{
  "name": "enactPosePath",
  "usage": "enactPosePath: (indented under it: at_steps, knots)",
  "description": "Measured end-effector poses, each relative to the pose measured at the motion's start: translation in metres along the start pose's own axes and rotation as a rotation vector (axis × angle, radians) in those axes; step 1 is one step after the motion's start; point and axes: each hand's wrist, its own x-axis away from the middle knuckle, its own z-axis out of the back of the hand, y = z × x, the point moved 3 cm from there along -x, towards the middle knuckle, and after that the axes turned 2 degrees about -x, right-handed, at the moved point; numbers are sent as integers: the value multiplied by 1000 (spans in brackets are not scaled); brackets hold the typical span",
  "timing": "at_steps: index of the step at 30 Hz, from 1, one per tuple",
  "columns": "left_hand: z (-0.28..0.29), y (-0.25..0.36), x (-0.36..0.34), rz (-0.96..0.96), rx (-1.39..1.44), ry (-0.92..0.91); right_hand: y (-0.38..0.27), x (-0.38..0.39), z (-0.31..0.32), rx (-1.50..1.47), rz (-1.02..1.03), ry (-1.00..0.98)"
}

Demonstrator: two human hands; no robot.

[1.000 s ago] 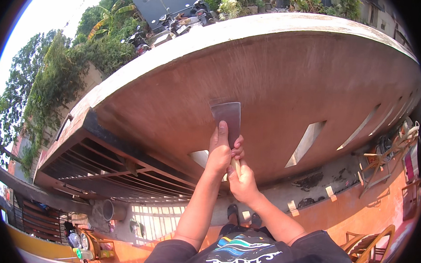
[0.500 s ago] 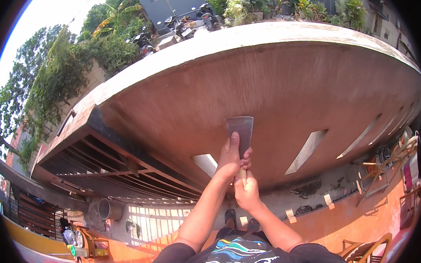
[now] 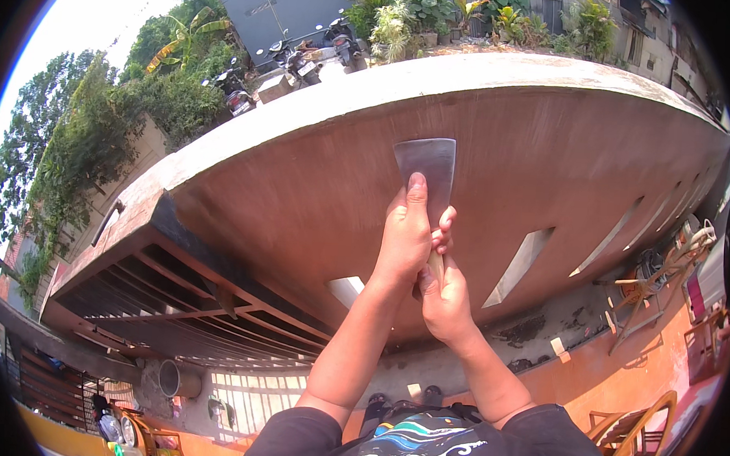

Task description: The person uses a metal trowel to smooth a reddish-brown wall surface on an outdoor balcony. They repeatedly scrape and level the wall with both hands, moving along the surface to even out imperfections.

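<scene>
A scraper with a wide, flared metal blade and a pale wooden handle is held in both my hands, blade end up. My left hand is closed round the neck of the tool, its thumb laid along the blade. Lower down, my right hand wraps the wooden handle. The blade lies in front of the reddish-brown wall; its edge points to the wall's top, and whether it touches the surface I cannot tell. Faint pale streaks mark the wall above the blade.
Slanted slots pierce the wall on the right. A dark slatted metal gate adjoins it at left, near a grey bucket. Wooden chairs stand at lower right. Beyond the pale wall top are parked motorbikes and plants.
Both hands have raised the scraper along the wall, nearer its top edge. The grip stays the same, and the view has shifted slightly.
</scene>
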Motion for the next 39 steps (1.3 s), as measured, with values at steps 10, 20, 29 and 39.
enactPosePath:
  at_steps: [10, 20, 29, 39]
  knots:
    - [-24, 39, -7, 33, 49, -193, -52, -5, -13, -123, 15, 69]
    - [-21, 64, -1, 30, 162, -317, -87, -7, -39, -15, 19, 120]
    - [-21, 57, -1, 60, 217, -435, -98, -1, -45, -19, 98, 276]
    - [-13, 38, 1, 188, 248, -385, -98, 5, -41, 140, 78, 294]
